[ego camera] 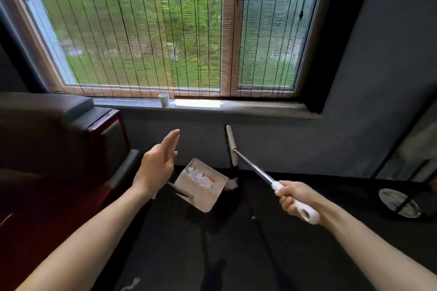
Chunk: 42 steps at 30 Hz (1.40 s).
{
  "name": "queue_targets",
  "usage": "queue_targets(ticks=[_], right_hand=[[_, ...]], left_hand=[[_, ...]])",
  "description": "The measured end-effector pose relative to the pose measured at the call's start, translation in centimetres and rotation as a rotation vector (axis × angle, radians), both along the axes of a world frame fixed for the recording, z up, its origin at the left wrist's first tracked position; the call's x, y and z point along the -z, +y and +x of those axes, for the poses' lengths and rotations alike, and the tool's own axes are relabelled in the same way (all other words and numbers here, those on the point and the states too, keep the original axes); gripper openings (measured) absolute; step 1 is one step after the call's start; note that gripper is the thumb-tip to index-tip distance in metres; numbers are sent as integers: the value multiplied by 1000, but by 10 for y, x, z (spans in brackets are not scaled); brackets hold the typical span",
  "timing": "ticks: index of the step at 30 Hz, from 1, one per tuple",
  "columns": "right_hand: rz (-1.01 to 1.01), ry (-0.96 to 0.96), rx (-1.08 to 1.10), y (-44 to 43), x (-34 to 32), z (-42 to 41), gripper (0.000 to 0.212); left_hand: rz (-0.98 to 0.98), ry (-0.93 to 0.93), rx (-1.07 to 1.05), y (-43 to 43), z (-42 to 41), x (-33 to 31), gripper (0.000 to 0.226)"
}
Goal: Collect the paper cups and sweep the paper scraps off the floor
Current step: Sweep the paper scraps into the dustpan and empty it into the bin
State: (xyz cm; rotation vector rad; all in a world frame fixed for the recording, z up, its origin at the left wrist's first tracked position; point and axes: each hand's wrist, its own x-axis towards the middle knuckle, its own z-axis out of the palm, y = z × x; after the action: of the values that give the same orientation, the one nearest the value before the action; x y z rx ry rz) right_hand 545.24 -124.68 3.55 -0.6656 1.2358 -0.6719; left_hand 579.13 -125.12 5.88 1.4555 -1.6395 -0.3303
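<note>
A white paper cup (163, 99) stands upright on the grey windowsill (248, 107), left of centre. My right hand (294, 198) grips the white handle of a broom (255, 170); its metal shaft runs up-left to a pale head held off the floor against the wall. Below it a beige dustpan (201, 190) sits on the dark floor and holds white paper scraps (197, 176) with an orange bit. One white scrap (233, 183) lies just right of the pan. My left hand (158, 163) hovers with straight fingers above the pan's left side, holding nothing.
A dark red armchair (59, 153) with black cushions fills the left side. A round bin with a white liner (399, 203) stands on the floor at the right. A small pale scrap (132, 283) lies near the bottom edge. The barred window is straight ahead.
</note>
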Motion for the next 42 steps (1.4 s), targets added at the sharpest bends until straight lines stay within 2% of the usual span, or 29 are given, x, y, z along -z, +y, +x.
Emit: queue_targets(ticks=[4,10,11,13,15,16,19,23,30,35,42], right_hand=[[-4,24,-5,-27,0,-7,19],[34,57,78,-52,8,-13,27],[44,67,82,-53,10,-12,32],[40,70,73,-55,17,-12,33],[63,46,83,-55,20,-14,26],[71,33,81,-55,20,-15,20],[81,43,102,-52,24,-17,19],[119,-15,149,-47,25,-15,22],[108,-23,193,-36,24,-16,35],[118,-51,185,-27,18,-21,19],[125,-77,237,-11,19,-29,32]], left_hand=[[-30,-313,133,-47,-14,-2,62],[213,-717,504,-109,-52,19,58],[293,-731,578,-114,-60,24,57],[468,-572,680,-115,-77,35,62],[624,-408,710,-112,-88,48,75],[669,-384,715,-109,-90,55,81],[764,-446,713,-101,-92,73,90],[853,-617,729,-84,-95,90,94],[670,-917,702,-60,-109,96,92],[512,-966,656,-57,-116,89,90],[377,-1133,659,-46,-125,91,88]])
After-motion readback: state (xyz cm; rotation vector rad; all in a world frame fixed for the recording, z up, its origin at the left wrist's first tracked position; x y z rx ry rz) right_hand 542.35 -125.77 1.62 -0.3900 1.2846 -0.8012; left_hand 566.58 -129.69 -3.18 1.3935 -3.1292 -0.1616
